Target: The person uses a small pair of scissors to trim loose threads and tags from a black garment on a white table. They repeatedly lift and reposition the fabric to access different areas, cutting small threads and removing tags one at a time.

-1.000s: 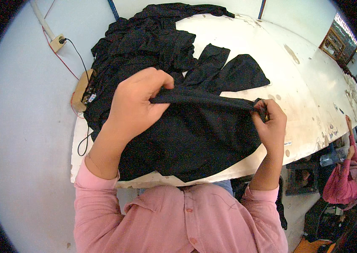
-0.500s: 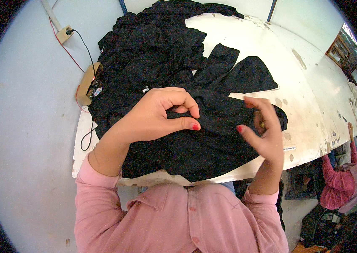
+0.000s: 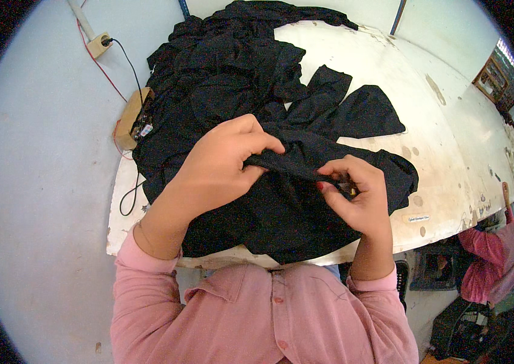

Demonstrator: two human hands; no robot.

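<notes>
A black garment (image 3: 269,224) lies on the near part of the white table, with a fold of its cloth raised between my hands. My left hand (image 3: 217,167) is closed on that fold, thumb beneath and fingers above. To the right, my right hand (image 3: 359,193) pinches the same fold between thumb and fingertips. A small yellowish thing (image 3: 353,192) shows inside the right hand; most of it is hidden, and its kind cannot be told.
Heaped black cloth (image 3: 220,67) covers the table's far left. Beside it stand a brown box (image 3: 130,124) with cables and a wall socket (image 3: 99,44). The white table (image 3: 445,158) stretches right, where another person in a pink sleeve (image 3: 481,261) sits.
Both hands have closed on the black cloth and lifted a fold. The left fingers, curled above the cloth before, now grip it; the right hand has come inward and slightly down.
</notes>
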